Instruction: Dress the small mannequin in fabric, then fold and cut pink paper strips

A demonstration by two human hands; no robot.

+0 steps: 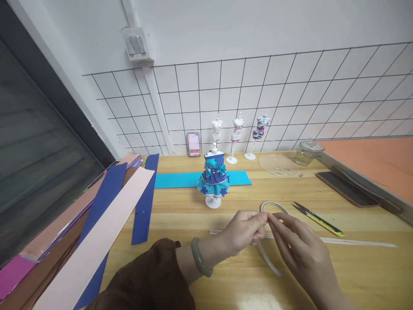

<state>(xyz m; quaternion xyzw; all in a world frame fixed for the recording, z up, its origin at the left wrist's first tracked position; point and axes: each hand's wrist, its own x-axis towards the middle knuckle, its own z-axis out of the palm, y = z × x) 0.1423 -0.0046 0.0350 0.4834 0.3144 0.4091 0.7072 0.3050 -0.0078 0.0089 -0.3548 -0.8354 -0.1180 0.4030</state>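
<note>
A narrow white strip (270, 263) is pinched in my left hand (240, 230), which is closed, a green bangle (200, 258) on its wrist. My right hand (301, 245) meets it fingertip to fingertip, thumb and fingers pressed together on the same strip. The strip curls in a loop above the fingers, and one end hangs down between the hands. The pinched part is hidden by the fingers. Another pale strip (358, 242) lies across the table beneath both hands. Beyond them stands a miniature dress form (214, 174) in a blue and turquoise ruffled dress.
Yellow-handled thread snips (318, 218) lie right of my hands. A dark phone (346, 188), a lidded glass jar (308, 153) and a clear disc (278, 165) are farther right. Three small dress forms (238, 129) stand behind. Foam sheets (97, 232) are piled left; a turquoise strip (176, 181) lies behind the dress.
</note>
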